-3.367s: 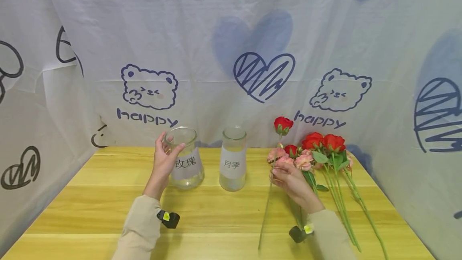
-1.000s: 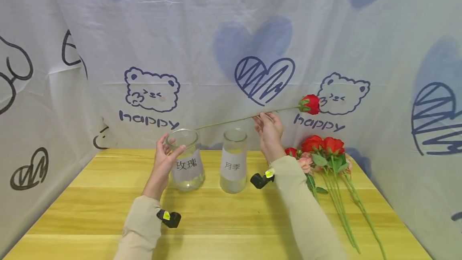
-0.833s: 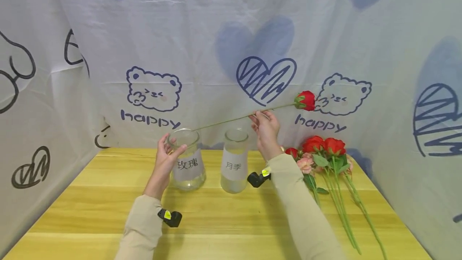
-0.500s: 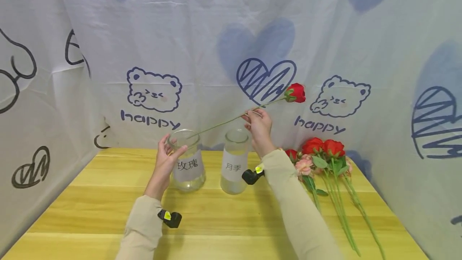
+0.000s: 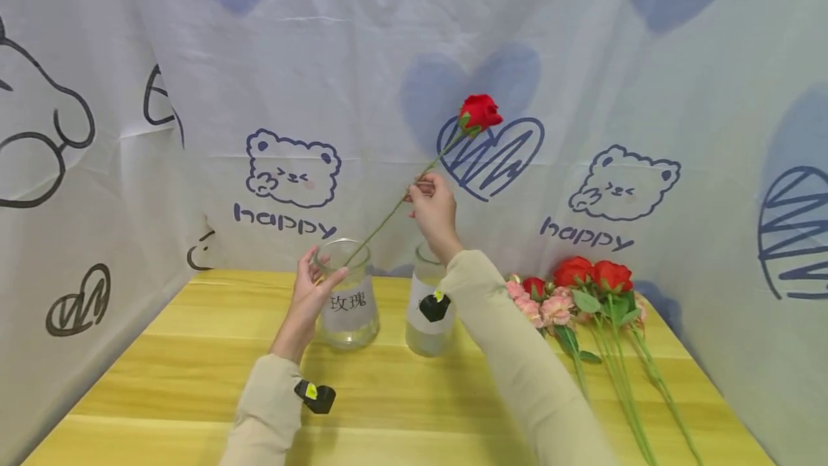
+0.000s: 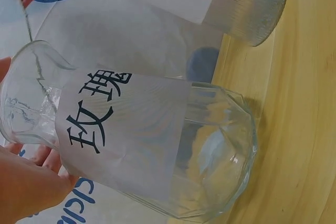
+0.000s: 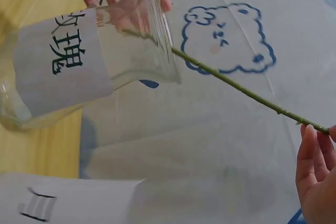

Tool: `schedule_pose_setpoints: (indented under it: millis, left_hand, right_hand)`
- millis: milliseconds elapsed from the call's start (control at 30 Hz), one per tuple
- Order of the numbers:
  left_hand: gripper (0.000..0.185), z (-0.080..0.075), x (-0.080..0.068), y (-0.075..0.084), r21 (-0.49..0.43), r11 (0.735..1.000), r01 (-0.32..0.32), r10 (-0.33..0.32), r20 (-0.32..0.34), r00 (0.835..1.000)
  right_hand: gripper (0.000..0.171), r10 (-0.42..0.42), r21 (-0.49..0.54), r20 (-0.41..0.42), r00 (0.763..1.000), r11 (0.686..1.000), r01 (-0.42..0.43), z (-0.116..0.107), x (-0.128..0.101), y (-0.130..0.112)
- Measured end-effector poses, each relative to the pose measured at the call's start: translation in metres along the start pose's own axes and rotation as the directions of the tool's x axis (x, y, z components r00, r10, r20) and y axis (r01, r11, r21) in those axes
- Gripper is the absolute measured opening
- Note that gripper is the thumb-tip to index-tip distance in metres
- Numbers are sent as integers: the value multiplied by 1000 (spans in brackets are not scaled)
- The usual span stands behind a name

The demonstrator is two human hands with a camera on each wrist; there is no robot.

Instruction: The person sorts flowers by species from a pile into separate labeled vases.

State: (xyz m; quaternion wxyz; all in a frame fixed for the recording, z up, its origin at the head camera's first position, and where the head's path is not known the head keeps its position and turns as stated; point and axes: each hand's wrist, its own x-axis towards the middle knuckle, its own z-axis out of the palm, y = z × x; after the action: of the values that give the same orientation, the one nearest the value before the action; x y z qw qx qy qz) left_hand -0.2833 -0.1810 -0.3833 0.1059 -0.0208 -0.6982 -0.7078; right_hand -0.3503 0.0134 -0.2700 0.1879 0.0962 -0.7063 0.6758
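Observation:
My left hand (image 5: 309,304) grips the neck of a flared glass vase (image 5: 352,340) with a white paper label reading 玫瑰. Between the thumb and fingers of my right hand (image 5: 435,213) is the long green stem of a red rose (image 5: 480,113). The rose slants, bloom up and to the right, and its lower stem passes over the rim into the vase. In the right wrist view the stem (image 7: 231,82) shows inside the glass neck. Behind my right wrist, a narrower glass vase (image 5: 427,344) with a paper label is partly hidden.
At the right of the wooden table (image 5: 388,408) lie several red flowers (image 5: 611,275) and pink flowers (image 5: 558,308), stems toward the front edge. A white cloth (image 5: 375,92) with blue drawings hangs behind the table and at both sides.
My right hand picked up the rose from the right, carried it left and tilted it more upright; its stem end went into the vase mouth. My left hand kept its grip on the vase.

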Motion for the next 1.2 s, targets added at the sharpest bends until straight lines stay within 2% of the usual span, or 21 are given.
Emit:
schedule_pose_setpoints:
  millis: [100,233,400,500,667,800,1033,1200]
  left_hand:
    - [86,1,0,-1,2,1000,-1,1,-1,1000]
    - [86,2,0,-2,-2,1000,-3,3,-11,1000]
    - [85,2,0,-4,2,1000,9,-9,-11,1000]
    - [85,1,0,-3,7,1000,9,-9,-19,1000]
    - [85,1,1,-2,-7,1000,2,-2,-14,1000]
    - [84,2,2,-3,-16,1000,5,-5,-13,1000]
    - [85,2,3,-4,-20,1000,14,-14,-13,1000]
    - [85,1,3,-5,-11,1000,19,-19,-16,1000]
  right_hand:
    - [21,-85,-91,73,994,992,92,14,1,-7]
    - [17,-171,-206,163,972,957,203,31,0,-13]
    - [20,-167,-377,220,961,894,241,48,-5,-12]
    - [21,-142,-432,211,967,874,223,55,-7,-10]
    - [22,-119,-459,167,979,869,184,58,-5,-5]
    - [24,-112,-486,186,976,853,191,55,-3,-1]
    - [22,-103,-425,230,968,884,195,48,-3,2]
    - [20,-111,-416,241,964,886,206,43,-1,3]
